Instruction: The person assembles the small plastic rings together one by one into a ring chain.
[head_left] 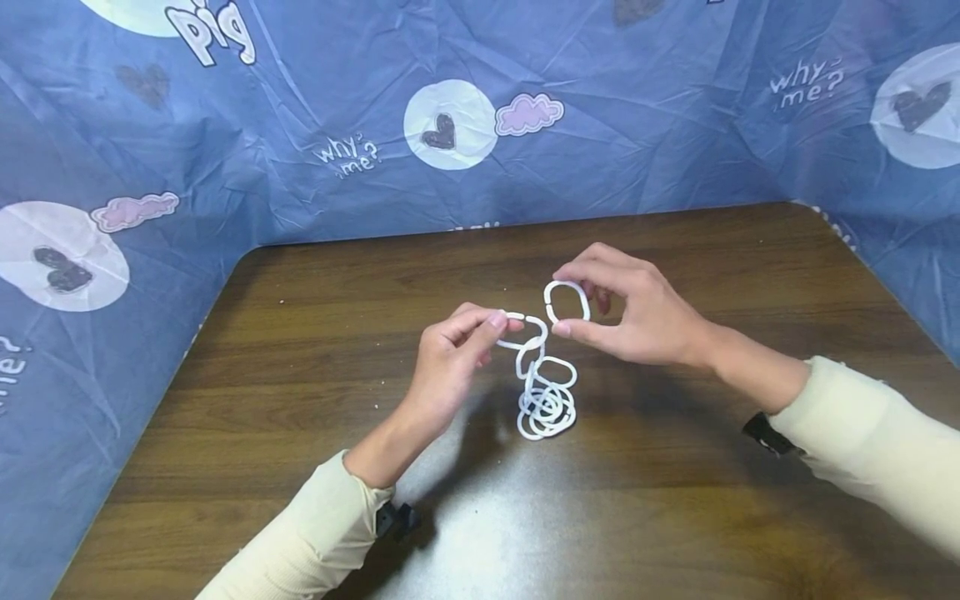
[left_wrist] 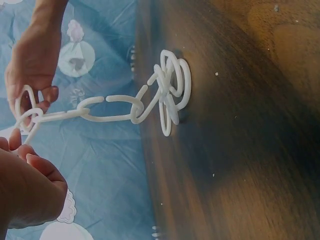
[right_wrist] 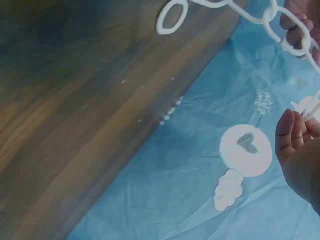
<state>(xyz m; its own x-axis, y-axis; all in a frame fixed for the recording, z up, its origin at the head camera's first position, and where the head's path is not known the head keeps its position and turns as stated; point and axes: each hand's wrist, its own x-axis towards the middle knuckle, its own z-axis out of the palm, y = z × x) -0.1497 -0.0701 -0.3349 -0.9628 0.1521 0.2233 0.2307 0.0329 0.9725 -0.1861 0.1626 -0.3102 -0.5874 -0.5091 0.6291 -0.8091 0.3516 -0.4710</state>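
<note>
My left hand (head_left: 450, 358) pinches the top link of a white plastic chain (head_left: 533, 354) between thumb and fingers. From there the chain hangs down, and its lower links lie heaped on the wooden table. To the right, my right hand (head_left: 637, 308) holds a separate-looking white oval ring (head_left: 567, 302) by its edges, thumb below and fingers above, with a small gap in the ring facing left. Ring and top link are close side by side. In the left wrist view several linked rings (left_wrist: 112, 118) stretch from the left hand (left_wrist: 30, 185) down to the heap (left_wrist: 172, 90).
A brown wood-grain table (head_left: 300, 400) spans the view, with small white specks on it. Blue printed cloth (head_left: 637, 125) hangs behind it and along both sides. Dark straps show at both sleeve cuffs (head_left: 772, 433).
</note>
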